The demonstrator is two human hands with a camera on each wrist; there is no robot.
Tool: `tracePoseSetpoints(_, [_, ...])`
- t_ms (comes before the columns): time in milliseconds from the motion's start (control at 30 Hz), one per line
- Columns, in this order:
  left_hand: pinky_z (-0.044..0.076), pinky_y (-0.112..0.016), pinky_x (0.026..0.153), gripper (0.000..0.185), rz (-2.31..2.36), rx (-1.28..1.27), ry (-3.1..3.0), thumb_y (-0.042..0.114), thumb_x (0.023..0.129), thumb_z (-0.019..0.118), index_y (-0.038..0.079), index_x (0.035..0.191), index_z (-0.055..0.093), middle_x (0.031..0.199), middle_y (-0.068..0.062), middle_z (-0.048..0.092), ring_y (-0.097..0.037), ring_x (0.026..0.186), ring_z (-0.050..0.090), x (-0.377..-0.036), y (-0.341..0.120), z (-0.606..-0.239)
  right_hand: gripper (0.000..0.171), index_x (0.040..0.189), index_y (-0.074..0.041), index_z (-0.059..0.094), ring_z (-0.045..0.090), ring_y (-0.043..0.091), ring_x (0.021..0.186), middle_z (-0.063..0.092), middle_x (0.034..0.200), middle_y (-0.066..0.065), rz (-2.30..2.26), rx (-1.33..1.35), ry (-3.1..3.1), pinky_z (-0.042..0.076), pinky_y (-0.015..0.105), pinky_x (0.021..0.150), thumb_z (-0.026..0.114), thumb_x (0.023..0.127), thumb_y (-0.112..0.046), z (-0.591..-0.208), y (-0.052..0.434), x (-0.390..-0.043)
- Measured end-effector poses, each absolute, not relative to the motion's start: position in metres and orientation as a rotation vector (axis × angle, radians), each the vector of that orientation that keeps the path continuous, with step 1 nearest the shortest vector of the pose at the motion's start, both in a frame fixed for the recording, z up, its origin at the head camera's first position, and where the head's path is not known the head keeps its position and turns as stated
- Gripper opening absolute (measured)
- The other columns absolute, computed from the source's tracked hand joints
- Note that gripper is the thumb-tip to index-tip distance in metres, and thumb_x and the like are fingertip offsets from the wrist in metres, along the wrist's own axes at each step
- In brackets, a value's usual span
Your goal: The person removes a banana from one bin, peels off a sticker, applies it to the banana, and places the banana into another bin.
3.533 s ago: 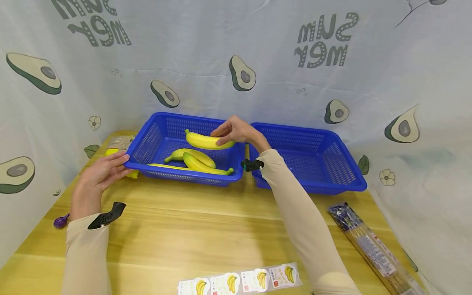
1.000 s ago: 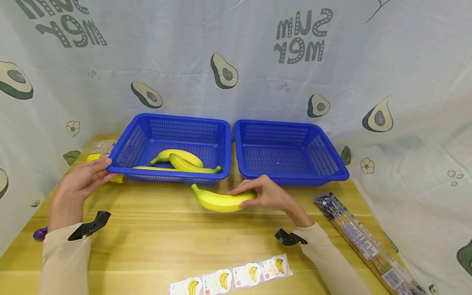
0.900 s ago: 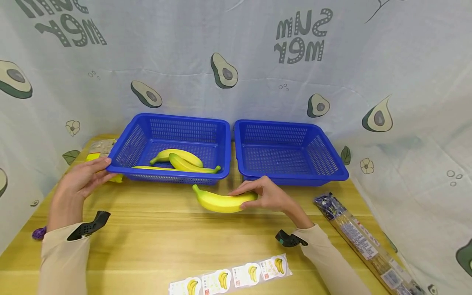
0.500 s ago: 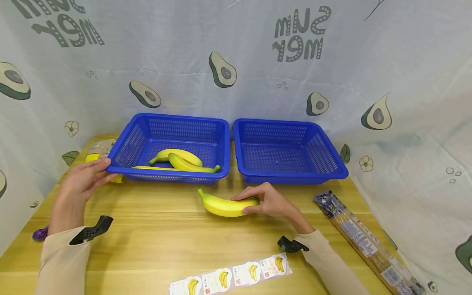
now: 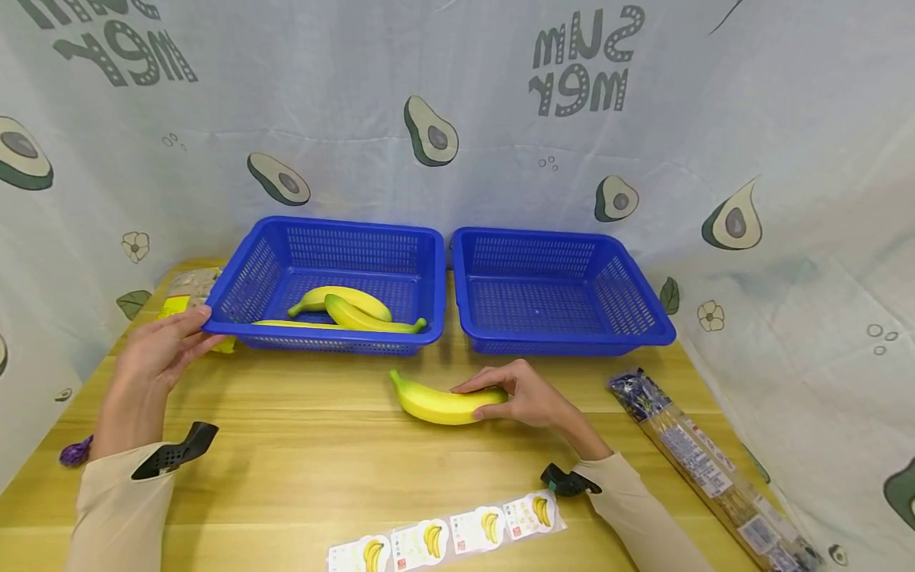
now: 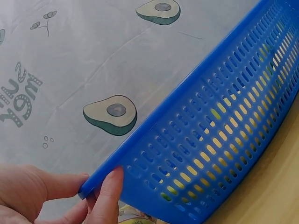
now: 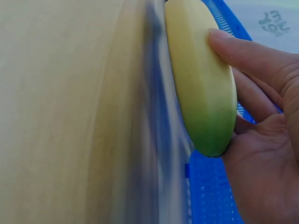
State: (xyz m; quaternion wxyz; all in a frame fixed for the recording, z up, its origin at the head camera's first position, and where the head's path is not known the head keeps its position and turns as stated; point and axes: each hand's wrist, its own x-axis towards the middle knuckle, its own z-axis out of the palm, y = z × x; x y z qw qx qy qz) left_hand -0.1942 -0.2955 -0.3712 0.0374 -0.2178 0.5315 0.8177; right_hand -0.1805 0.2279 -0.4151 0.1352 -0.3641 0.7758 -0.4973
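Observation:
My right hand (image 5: 525, 397) grips a yellow banana (image 5: 439, 403) by its right half, low over the table in front of the two baskets. The banana's stem points left; its greenish blunt end shows in the right wrist view, with the thumb on one side of the banana (image 7: 201, 79). At the left, my left hand (image 5: 160, 349) pinches the front left corner of a blue plastic basket (image 5: 336, 342), thumb on the rim and fingers beneath, as the left wrist view shows. Inside this basket lie 3 bananas (image 5: 364, 315), one partly hidden behind the front wall.
A second blue basket (image 5: 557, 345) stands to the right, with bare mesh floor. Near the front edge lies a strip of banana stickers (image 5: 446, 534). A long clear packet of sticks (image 5: 708, 469) lies at the right. Behind my left hand are a yellow packet (image 5: 187, 298) and a purple item (image 5: 76, 453).
The right hand has lifted one banana out of the left basket and brought it forward over the table, lowering it slightly in the last second. The left hand stays on the basket corner.

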Motion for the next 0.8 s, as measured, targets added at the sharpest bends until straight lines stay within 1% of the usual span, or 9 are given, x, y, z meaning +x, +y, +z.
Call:
tracePoseSetpoints(67, [0.066, -0.026, 0.074, 0.019, 2.513, -0.675, 1.629, 0.014, 0.103, 0.073, 0.018, 0.085, 0.078, 0.086, 0.004, 0.075, -0.013, 0.075, 0.077, -0.194, -0.295, -0.372, 0.038, 0.124, 0.001, 0.078, 0.072, 0.026, 0.122, 0.079, 0.124, 0.012, -1.436, -1.063, 2.244, 0.058, 0.03, 0.105, 0.087, 0.088, 0.001, -0.416, 0.229, -0.18])
tracePoseSetpoints(200, [0.066, -0.029, 0.078, 0.008, 2.512, -0.678, 1.601, 0.023, 0.103, 0.073, 0.016, 0.1, 0.071, 0.086, 0.001, 0.076, -0.014, 0.078, 0.078, -0.193, -0.293, -0.374, 0.038, 0.124, 0.0, 0.079, 0.072, 0.024, 0.122, 0.079, 0.125, 0.01, -1.423, -1.046, 2.244, 0.058, 0.03, 0.105, 0.088, 0.088, -0.001, -0.418, 0.229, -0.178])
tracePoseSetpoints(267, [0.067, -0.033, 0.081, 0.015, 2.51, -0.668, 1.563, 0.028, 0.104, 0.07, 0.015, 0.11, 0.066, 0.087, -0.001, 0.075, -0.016, 0.079, 0.078, -0.192, -0.291, -0.375, 0.038, 0.124, 0.0, 0.079, 0.072, 0.023, 0.121, 0.079, 0.124, 0.01, -1.415, -1.037, 2.249, 0.058, 0.03, 0.105, 0.088, 0.088, -0.001, -0.419, 0.229, -0.178])
tracePoseSetpoints(367, [0.067, -0.038, 0.084, 0.033, 2.482, -0.629, 1.531, 0.035, 0.103, 0.068, 0.012, 0.125, 0.057, 0.09, -0.004, 0.073, -0.021, 0.081, 0.078, -0.189, -0.285, -0.376, 0.038, 0.125, -0.001, 0.079, 0.073, 0.022, 0.121, 0.079, 0.124, 0.009, -1.41, -1.033, 2.248, 0.059, 0.031, 0.104, 0.088, 0.088, -0.002, -0.419, 0.229, -0.178])
tracePoseSetpoints(433, [0.067, -0.038, 0.085, 0.043, 2.461, -0.596, 1.53, 0.037, 0.103, 0.069, 0.01, 0.131, 0.05, 0.091, -0.007, 0.07, -0.023, 0.083, 0.078, -0.185, -0.281, -0.377, 0.038, 0.125, -0.001, 0.079, 0.073, 0.023, 0.12, 0.079, 0.124, 0.009, -1.409, -1.041, 2.248, 0.059, 0.032, 0.103, 0.088, 0.088, -0.002, -0.419, 0.23, -0.179])
tracePoseSetpoints(533, [0.067, -0.032, 0.082, 0.051, 2.383, -0.558, 1.606, 0.042, 0.103, 0.069, 0.008, 0.133, 0.046, 0.089, -0.006, 0.07, -0.02, 0.081, 0.078, -0.176, -0.271, -0.378, 0.038, 0.125, -0.001, 0.079, 0.073, 0.023, 0.119, 0.079, 0.123, 0.009, -1.413, -1.054, 2.24, 0.06, 0.032, 0.102, 0.088, 0.088, -0.002, -0.42, 0.23, -0.18])
tracePoseSetpoints(633, [0.066, -0.027, 0.079, 0.055, 2.243, -0.523, 1.775, 0.049, 0.103, 0.067, 0.005, 0.129, 0.048, 0.086, -0.001, 0.071, -0.013, 0.08, 0.077, -0.166, -0.256, -0.379, 0.038, 0.124, -0.001, 0.079, 0.073, 0.024, 0.119, 0.079, 0.123, 0.009, -1.41, -1.052, 2.231, 0.06, 0.032, 0.103, 0.088, 0.088, -0.003, -0.421, 0.23, -0.18])
tracePoseSetpoints(733, [0.066, -0.026, 0.077, 0.057, 2.079, -0.48, 1.983, 0.056, 0.104, 0.065, 0.001, 0.118, 0.056, 0.086, 0.003, 0.071, -0.01, 0.081, 0.075, -0.156, -0.233, -0.383, 0.038, 0.124, -0.001, 0.079, 0.073, 0.024, 0.12, 0.08, 0.123, 0.007, -1.391, -1.054, 2.234, 0.059, 0.031, 0.104, 0.089, 0.087, -0.004, -0.421, 0.229, -0.18])
tracePoseSetpoints(800, [0.066, -0.028, 0.075, 0.055, 2.007, -0.456, 2.098, 0.055, 0.104, 0.065, 0.0, 0.108, 0.059, 0.086, 0.002, 0.07, -0.011, 0.082, 0.074, -0.15, -0.214, -0.386, 0.039, 0.125, -0.001, 0.079, 0.072, 0.024, 0.12, 0.08, 0.122, 0.007, -1.385, -1.058, 2.236, 0.058, 0.031, 0.105, 0.089, 0.087, -0.004, -0.422, 0.229, -0.18])
